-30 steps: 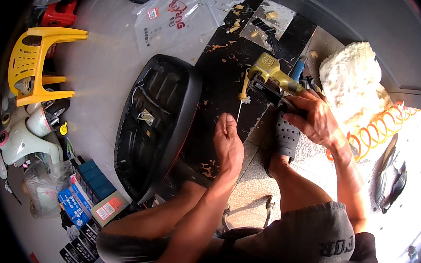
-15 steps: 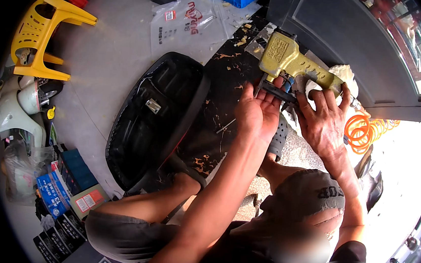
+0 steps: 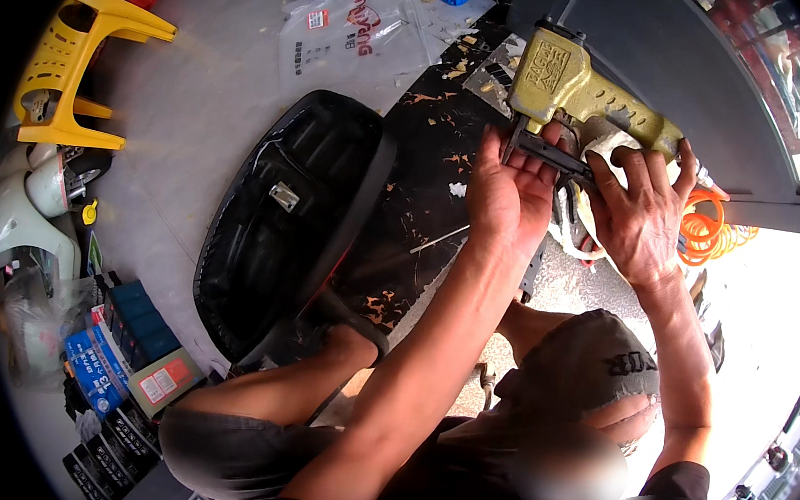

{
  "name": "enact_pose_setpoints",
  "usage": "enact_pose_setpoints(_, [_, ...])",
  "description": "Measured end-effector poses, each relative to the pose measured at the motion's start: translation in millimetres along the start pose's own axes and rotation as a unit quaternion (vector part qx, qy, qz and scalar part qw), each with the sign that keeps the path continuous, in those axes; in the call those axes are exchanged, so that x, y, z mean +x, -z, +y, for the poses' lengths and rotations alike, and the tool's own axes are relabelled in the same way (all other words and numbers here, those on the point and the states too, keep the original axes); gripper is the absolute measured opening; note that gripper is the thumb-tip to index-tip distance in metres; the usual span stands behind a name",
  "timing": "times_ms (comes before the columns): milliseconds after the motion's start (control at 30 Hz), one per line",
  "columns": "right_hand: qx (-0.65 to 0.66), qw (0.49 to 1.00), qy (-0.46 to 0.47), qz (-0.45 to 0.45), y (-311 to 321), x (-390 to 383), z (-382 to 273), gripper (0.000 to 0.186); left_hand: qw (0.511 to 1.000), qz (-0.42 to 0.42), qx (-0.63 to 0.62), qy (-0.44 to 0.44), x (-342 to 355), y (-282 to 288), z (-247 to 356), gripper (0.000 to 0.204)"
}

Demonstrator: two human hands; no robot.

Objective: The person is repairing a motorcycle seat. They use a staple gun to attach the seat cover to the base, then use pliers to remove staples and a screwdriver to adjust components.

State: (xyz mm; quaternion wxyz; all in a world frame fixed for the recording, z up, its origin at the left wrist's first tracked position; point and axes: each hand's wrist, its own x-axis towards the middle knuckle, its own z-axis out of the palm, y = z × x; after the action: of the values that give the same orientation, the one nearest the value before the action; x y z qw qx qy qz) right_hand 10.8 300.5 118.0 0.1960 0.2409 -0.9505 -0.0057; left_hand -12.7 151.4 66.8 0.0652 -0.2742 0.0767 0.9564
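Note:
A gold pneumatic staple gun (image 3: 549, 78) is held up at the top right, its nose pointing left and its dark magazine (image 3: 558, 156) running below the handle. My left hand (image 3: 509, 198) is palm up under the nose end, with fingers curled behind the magazine and the thumb beside the nose. At the handle's rear, my right hand (image 3: 641, 208) grips the gun, its fingers across the handle end and the back of the magazine. On the floor to the left lies an upturned black scooter seat shell (image 3: 319, 150). A small metal bracket (image 3: 284, 197) sits inside it.
An orange coiled air hose (image 3: 702, 227) hangs right of my right hand, near a grey door (image 3: 657, 92). Scraps and a thin rod (image 3: 438, 239) lie on the black sheet. Around the left stand a yellow chair (image 3: 68, 55), boxes (image 3: 95, 367) and a plastic bag (image 3: 342, 34).
Both hands and the staple gun have shifted a little up and to the right. The grip looks much the same. The floor and seat shell appear slightly displaced as the view moves.

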Motion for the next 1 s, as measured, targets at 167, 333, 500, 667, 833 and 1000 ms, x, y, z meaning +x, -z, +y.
enact_pose_setpoints(167, [0.246, 0.960, -0.096, -0.095, -17.8, -5.8, 11.4, 0.037, 0.996, 0.006, 0.092, 0.010, -10.1, 25.4, 23.5, 0.048])
enact_pose_setpoints(333, [0.481, 0.770, -0.280, -0.314, -34.0, 2.5, 7.0, 0.033, 0.937, 0.130, 0.321, -0.034, -6.6, 104.5, 59.7, 0.040])
enact_pose_setpoints(500, [0.523, 0.735, -0.223, -0.370, -76.9, 6.9, 0.9, 0.033, 0.784, 0.152, 0.599, -0.066, -10.6, 114.1, 76.8, 0.055])
enact_pose_setpoints(667, [0.536, 0.713, -0.188, -0.411, -104.9, 27.2, -15.5, 0.037, 0.743, 0.033, 0.647, -0.171, 1.9, 116.7, 90.1, 0.053])
enact_pose_setpoints(833, [0.574, 0.698, -0.174, -0.392, -138.7, 28.1, -19.8, 0.040, 0.713, -0.003, 0.664, -0.226, 21.7, 110.1, 88.9, 0.044])
enact_pose_setpoints(1000, [0.568, 0.717, -0.099, -0.392, -169.7, 40.7, -15.6, 0.034, 0.727, 0.011, 0.644, -0.240, 43.9, 121.3, 94.8, 0.039])
